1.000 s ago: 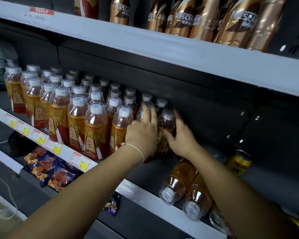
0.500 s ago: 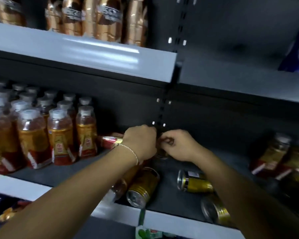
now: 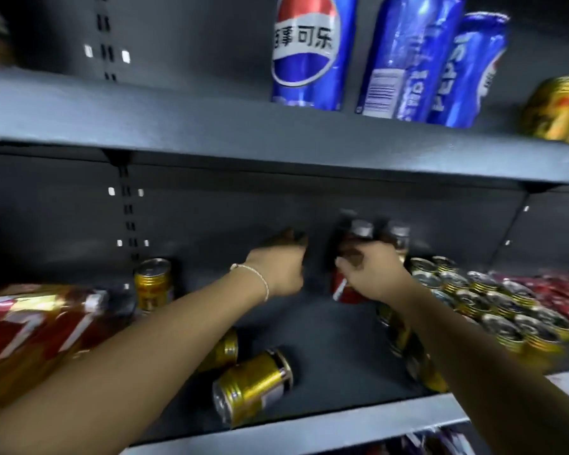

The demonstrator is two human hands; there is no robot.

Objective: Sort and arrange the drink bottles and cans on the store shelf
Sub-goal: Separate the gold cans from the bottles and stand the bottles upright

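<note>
The step in hand looks like standing bottles in a row at the back of the dark grey metal shelf (image 3: 326,339). The right hand (image 3: 372,274), at about three o'clock from the view's centre, has its fingers curled round the shoulder of a brown plastic drink bottle with a red label (image 3: 344,292). This bottle stands upright close to the back wall, with another dark-capped brown bottle (image 3: 397,234) just beside it at its two o'clock. The left hand (image 3: 276,267), at nine o'clock of the right one, reaches toward the back wall. It is too blurred to tell whether it grips anything or is loose. Much is unsorted: two gold metal cans lying on their sides (image 3: 253,385) sit at six o'clock near the front lip. A single upright gold can (image 3: 153,280) stands at nine o'clock, and a large red-and-gold bottle lying flat (image 3: 37,326) is at eight o'clock beside the left forearm. A packed block of upright gold cans (image 3: 473,297) fills four o'clock, and blue cola cans (image 3: 306,50) stand on the shelf above at twelve o'clock. Next, I judge, the held bottle needs squaring against its neighbour and letting go. The toppled cans then want lifting upright, with care that a forearm does not roll them off the front edge.
</note>
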